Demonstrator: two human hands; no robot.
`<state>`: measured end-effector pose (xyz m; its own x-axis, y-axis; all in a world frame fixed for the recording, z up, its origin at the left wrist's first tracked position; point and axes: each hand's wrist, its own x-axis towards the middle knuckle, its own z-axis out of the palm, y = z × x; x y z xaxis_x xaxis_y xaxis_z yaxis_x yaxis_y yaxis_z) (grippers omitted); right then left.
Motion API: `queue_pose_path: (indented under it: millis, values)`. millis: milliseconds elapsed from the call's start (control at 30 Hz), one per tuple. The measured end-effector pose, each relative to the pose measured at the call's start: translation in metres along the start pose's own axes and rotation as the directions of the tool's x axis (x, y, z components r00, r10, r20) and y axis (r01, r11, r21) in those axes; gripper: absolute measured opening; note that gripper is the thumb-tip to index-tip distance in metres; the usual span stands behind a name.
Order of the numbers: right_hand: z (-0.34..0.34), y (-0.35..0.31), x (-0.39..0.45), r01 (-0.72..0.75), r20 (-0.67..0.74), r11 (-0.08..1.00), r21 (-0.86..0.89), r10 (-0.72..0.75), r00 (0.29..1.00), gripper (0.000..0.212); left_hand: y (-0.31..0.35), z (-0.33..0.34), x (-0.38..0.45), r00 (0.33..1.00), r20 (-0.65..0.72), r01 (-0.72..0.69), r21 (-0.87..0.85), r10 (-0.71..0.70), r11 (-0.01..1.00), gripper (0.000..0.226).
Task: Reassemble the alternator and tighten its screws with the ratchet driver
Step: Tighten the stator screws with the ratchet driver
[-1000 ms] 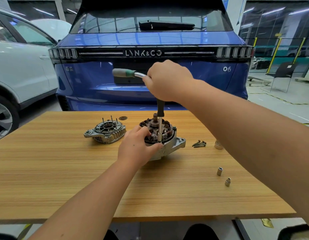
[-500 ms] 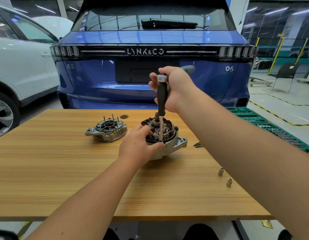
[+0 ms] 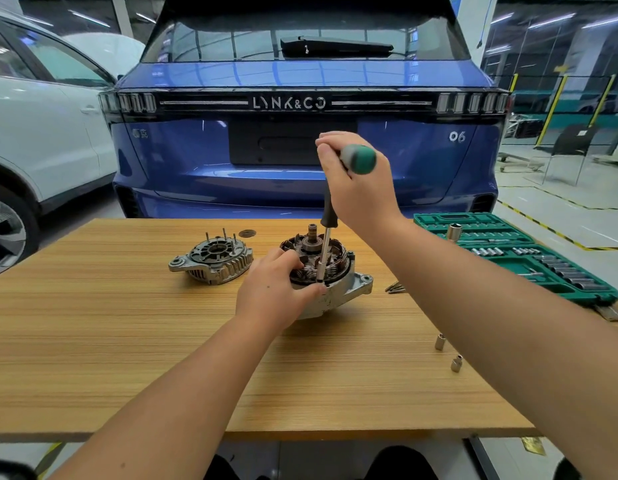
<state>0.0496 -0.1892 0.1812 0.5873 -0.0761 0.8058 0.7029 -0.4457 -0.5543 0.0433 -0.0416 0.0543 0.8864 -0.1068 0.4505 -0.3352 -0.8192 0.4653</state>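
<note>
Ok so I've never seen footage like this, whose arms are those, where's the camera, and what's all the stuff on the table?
No machine here: the arms belong to a person, filmed by one wide-angle camera worn on their head, looking forward and down.

The left hand grips the alternator body, the round metal part with copper windings, on the wooden table. The right hand holds the ratchet driver by its green handle, with the shaft running down to the alternator's rim.

To the left lies the alternator's other housing half. To the right are a few loose screws, two small sockets, and an open green socket set case. Behind the table a blue car is parked.
</note>
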Motion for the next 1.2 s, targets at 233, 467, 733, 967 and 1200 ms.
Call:
queue_pose_path:
  millis: [233, 467, 733, 967, 1200]
  values:
    - [-0.017, 0.004, 0.01, 0.211, 0.375, 0.933, -0.291, -0.091, 0.923, 0.046, 0.003, 0.0, -0.002, 1.0, -0.005, -0.002, -0.004, 0.002, 1.0, 0.04]
    - [-0.016, -0.009, 0.017, 0.323, 0.479, 0.891, -0.318, -0.143, 0.866, 0.046, 0.003, 0.0, -0.002, 1.0, -0.016, -0.008, -0.007, 0.008, 1.0, 0.04]
    - [0.001, -0.039, 0.041, 0.174, 0.485, 0.792, -0.585, 0.169, 0.858, 0.045, 0.001, 0.002, -0.003, 1.0, -0.025, -0.008, -0.013, 0.008, 1.0, 0.04]
    - [0.002, -0.052, 0.05, -0.584, 0.35, 0.76, -0.284, 0.65, 0.675, 0.021, 0.002, 0.001, -0.002, 1.0, -0.013, 0.0, 0.005, 0.001, 1.0, 0.04]
    - [-0.005, -0.037, 0.031, -0.852, 0.522, 0.314, 0.419, 0.684, 0.509, 0.013, 0.003, 0.002, -0.002, 1.0, -0.019, 0.008, 0.016, -0.008, 1.0, 0.045]
